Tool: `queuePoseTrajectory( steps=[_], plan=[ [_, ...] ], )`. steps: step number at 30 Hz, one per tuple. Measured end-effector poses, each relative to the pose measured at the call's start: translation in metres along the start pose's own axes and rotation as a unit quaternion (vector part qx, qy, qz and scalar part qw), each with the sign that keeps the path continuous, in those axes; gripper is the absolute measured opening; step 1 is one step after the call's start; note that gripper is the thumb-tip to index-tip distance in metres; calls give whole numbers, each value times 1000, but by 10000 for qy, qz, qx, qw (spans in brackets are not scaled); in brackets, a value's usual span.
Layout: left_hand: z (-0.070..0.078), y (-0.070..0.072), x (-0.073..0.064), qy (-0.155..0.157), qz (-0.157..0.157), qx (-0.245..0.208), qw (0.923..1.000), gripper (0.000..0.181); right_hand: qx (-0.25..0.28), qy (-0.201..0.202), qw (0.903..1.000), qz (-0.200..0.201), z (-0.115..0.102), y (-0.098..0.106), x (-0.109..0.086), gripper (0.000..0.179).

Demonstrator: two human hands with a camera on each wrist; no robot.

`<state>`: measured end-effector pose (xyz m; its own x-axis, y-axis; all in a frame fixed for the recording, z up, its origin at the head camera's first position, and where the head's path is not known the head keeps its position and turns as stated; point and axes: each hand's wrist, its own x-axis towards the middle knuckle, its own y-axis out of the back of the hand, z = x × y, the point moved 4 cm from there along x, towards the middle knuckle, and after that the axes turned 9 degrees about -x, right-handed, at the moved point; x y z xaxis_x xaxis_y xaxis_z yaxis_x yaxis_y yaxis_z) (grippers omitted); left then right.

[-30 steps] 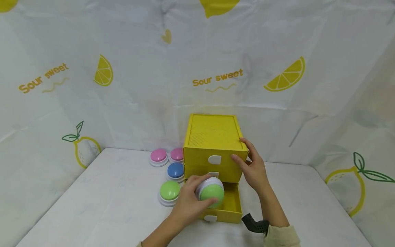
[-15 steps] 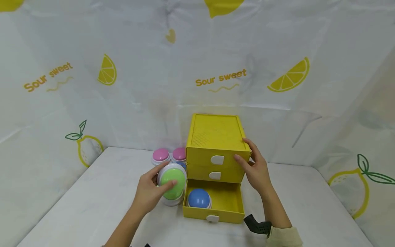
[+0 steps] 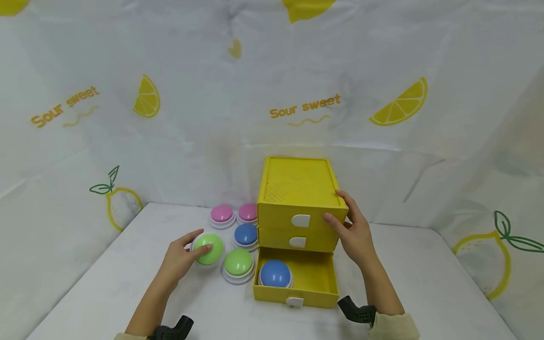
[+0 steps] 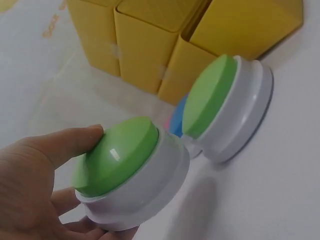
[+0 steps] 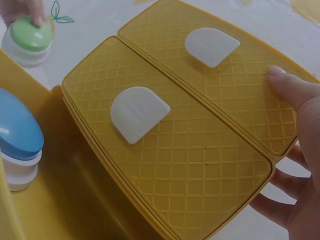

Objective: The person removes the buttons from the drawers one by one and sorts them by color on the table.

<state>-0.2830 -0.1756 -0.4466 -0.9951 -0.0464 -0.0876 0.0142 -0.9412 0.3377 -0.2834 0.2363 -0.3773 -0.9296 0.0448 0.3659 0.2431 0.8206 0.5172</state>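
My left hand (image 3: 178, 259) holds a green push button (image 4: 120, 155) with a white base, thumb over the dome and fingers under the base. It is tilted and appears raised off the table, left of a second green button (image 3: 238, 264). My right hand (image 3: 354, 232) grips the front right corner of a yellow drawer cabinet (image 3: 299, 182), its thumb on the top drawer's front and its fingers along the side. The bottom drawer (image 3: 316, 271) is pulled out, with a blue button (image 3: 276, 274) at its left end. The two upper drawers are closed.
Left of the cabinet stand another blue button (image 3: 245, 235) and two pink buttons (image 3: 222, 214), close to the back wall. A white lemon-print sheet (image 3: 204, 141) hangs behind and at both sides of the white table (image 3: 127, 278).
My left hand has carried the green button from above the open drawer out to the left, past the standing green button. The blue button in the drawer came into view. My right hand stays put.
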Motion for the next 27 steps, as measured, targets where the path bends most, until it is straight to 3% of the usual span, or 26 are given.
queuePoseTrajectory(
  steps=[4,11,27],
  plan=[
    [-16,-3,8,226,-78,57,9997,68,40,28,10000,37,1,2,0,62],
    [-32,0,11,315,-194,442,9983,66,120,9,9999,-7,1,0,0,63],
    [-32,0,9,-129,-329,976,9946,61,84,55,9999,19,1,0,0,63]
  ],
)
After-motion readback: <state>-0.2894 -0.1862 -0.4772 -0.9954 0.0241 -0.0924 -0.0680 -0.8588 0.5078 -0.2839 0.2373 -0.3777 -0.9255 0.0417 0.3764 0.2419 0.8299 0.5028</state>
